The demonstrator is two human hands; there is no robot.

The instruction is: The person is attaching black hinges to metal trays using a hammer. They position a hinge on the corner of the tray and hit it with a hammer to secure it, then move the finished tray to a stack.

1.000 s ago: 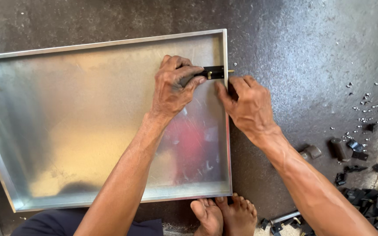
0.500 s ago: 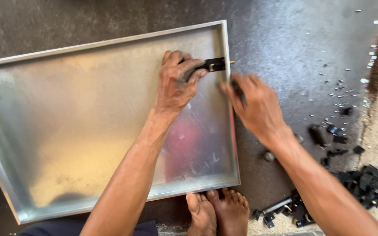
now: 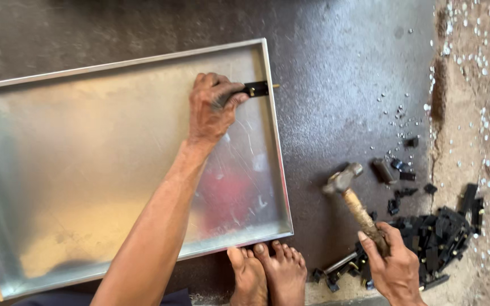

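Observation:
A large shiny metal tray (image 3: 58, 164) with a raised rim lies on the dark floor. My left hand (image 3: 214, 107) presses a small black bracket (image 3: 255, 89) against the inside of the tray's right wall, near the far corner; a thin pin sticks out through the wall. My right hand (image 3: 395, 266) is low at the right, gripping the wooden handle of a hammer (image 3: 350, 195). The hammer's steel head is raised above the floor, to the right of the tray rim.
A heap of small black brackets (image 3: 435, 232) lies on the floor at the right, with loose ones near it. Tiny pale rivets (image 3: 415, 110) are scattered further right. My bare feet (image 3: 267, 272) rest at the tray's near edge.
My right hand left the tray's rim beside the bracket, swung down to the right and picked up the hammer. My left hand stays on the bracket.

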